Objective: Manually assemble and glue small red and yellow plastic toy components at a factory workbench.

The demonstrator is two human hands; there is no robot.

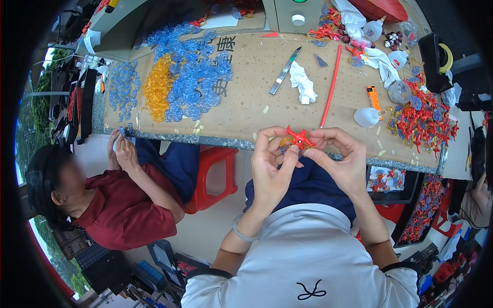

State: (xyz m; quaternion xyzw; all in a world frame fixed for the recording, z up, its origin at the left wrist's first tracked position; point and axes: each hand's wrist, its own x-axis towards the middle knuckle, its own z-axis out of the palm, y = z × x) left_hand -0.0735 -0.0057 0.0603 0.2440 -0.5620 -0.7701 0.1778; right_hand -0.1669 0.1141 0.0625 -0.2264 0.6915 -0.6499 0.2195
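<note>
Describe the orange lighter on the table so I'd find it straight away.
Start at the brown pegboard table and follow the long red rod to its right. The orange lighter lies there flat, beside a clear round jar. It is the only small orange block; the nearby red pieces are spiky.

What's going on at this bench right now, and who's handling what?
The person wearing the camera holds a small red star-shaped plastic piece between the left hand and the right hand, just above the near edge of the worktable. A yellowish piece seems to sit under it. On the table lie heaps of blue pieces, orange pieces and red pieces, plus a red rod and a knife. A co-worker in a dark red shirt sits at the left, hands at the table edge.
</note>
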